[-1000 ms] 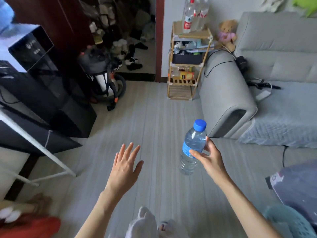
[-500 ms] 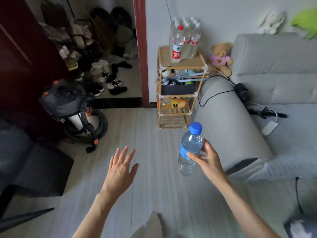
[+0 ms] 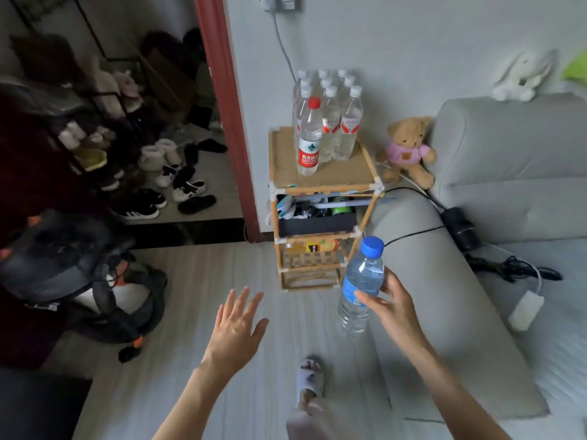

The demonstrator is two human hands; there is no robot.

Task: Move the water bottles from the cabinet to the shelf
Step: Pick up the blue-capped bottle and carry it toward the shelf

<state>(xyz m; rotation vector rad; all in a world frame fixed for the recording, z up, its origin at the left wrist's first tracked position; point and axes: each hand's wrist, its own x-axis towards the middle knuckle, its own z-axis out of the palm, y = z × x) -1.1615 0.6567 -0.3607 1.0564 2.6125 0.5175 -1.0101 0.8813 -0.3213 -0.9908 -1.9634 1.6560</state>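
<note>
A person's right hand carries a clear water bottle with a blue cap and blue label, its grip closed around the bottle's middle, thumb in front and fingers behind. The bottle is upright with a slight tilt, held in the air above the pale plank floor, just in front of the lower right corner of a small bamboo shelf standing against the white wall. The left hand is raised nearer the camera and to the left of the shelf, its grip wide, fingers spread and holding nothing.

On top of the shelf stands a single bottle with a red cap and red label, and directly behind it a pack of white-capped bottles. The shelf's lower levels hold a dark bin of odds and ends and an orange-labelled bottle lying flat. A grey sofa sits immediately right of the shelf, with a brown teddy bear in a pink top wedged between the two and dark cables trailing over the sofa arm. To the shelf's left, past a red door frame, shoes are scattered on the floor, and a grey vacuum cleaner stands farther left. A slippered foot shows below the shelf, close to the camera.
</note>
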